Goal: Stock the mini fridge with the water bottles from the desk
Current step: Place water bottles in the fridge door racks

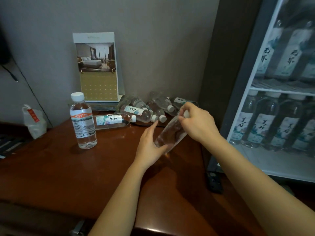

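Observation:
A clear water bottle [170, 133] is tilted just above the wooden desk [85, 167], cap end up and to the right. My right hand [196, 121] grips its neck and white cap. My left hand [150, 145] cradles its lower body, thumb under the base and fingers stretched along its side. Several more bottles [144, 111] lie on their sides at the back of the desk by the wall. At the right stands the mini fridge [281, 91], with several bottles upright on two shelves.
A taller bottle with an orange and grey label [83, 121] stands upright on the desk at the left. A desk calendar [98, 68] leans on the wall behind it. A white plastic bag [34, 121] sits at the far left. A dark panel separates desk and fridge.

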Demonstrator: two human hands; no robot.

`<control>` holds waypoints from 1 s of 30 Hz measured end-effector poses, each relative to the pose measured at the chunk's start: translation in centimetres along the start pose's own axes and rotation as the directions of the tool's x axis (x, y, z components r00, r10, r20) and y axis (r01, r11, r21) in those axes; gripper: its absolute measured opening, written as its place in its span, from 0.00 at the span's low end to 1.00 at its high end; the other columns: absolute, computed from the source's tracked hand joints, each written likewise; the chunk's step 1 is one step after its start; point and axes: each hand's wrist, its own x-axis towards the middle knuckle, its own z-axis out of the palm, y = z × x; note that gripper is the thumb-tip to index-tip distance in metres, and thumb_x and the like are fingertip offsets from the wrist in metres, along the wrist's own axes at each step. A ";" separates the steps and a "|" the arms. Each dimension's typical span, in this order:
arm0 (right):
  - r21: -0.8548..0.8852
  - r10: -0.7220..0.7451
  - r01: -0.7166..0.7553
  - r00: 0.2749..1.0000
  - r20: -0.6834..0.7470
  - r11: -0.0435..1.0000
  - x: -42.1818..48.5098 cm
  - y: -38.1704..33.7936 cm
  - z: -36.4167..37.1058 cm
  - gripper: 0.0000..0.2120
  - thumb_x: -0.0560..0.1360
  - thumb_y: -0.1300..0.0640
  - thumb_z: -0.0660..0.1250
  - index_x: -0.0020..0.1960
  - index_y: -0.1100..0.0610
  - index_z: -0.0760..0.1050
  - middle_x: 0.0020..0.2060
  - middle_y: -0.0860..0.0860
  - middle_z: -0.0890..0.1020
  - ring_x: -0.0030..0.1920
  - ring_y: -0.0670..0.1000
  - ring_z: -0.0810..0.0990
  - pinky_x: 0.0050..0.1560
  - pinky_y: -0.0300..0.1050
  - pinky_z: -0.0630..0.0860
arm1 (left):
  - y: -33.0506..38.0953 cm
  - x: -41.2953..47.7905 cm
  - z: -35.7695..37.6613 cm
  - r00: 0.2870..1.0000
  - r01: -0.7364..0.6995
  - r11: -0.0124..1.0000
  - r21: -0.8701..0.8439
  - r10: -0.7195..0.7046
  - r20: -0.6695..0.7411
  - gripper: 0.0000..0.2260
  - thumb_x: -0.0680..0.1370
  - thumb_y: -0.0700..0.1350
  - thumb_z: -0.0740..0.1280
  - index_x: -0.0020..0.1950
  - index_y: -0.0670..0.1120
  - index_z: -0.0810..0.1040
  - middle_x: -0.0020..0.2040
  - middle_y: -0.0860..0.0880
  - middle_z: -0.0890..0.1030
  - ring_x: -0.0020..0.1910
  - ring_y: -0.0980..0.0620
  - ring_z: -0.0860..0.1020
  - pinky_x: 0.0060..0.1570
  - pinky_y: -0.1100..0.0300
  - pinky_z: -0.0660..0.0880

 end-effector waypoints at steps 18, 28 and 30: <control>0.375 0.056 -0.035 0.997 -0.046 0.927 0.5 0.0 3.0 0.16 0.77 0.47 0.62 0.37 0.57 0.71 0.34 0.53 0.78 0.40 0.55 0.80 0.44 0.53 0.77 | 0.2 -0.8 -0.6 0.950 0.296 0.791 -0.536 -0.183 0.255 0.24 0.64 0.49 0.74 0.59 0.49 0.75 0.52 0.50 0.83 0.53 0.51 0.81 0.48 0.59 0.76; 0.632 0.069 -0.150 0.986 0.150 0.761 -2.8 5.0 8.1 0.12 0.76 0.61 0.64 0.40 0.53 0.63 0.35 0.47 0.72 0.37 0.43 0.70 0.40 0.40 0.70 | -0.5 -0.4 -0.9 0.914 0.395 0.626 -0.672 -0.197 0.354 0.20 0.70 0.40 0.72 0.61 0.42 0.72 0.59 0.40 0.79 0.57 0.44 0.79 0.55 0.51 0.75; 0.651 0.068 -0.150 0.986 0.149 0.744 -2.7 5.4 8.5 0.12 0.75 0.61 0.65 0.40 0.53 0.63 0.37 0.48 0.73 0.40 0.45 0.73 0.43 0.46 0.74 | -0.7 -0.4 -0.9 0.916 0.395 0.610 -0.687 -0.207 0.344 0.23 0.68 0.40 0.71 0.62 0.40 0.72 0.59 0.39 0.79 0.58 0.42 0.78 0.57 0.49 0.74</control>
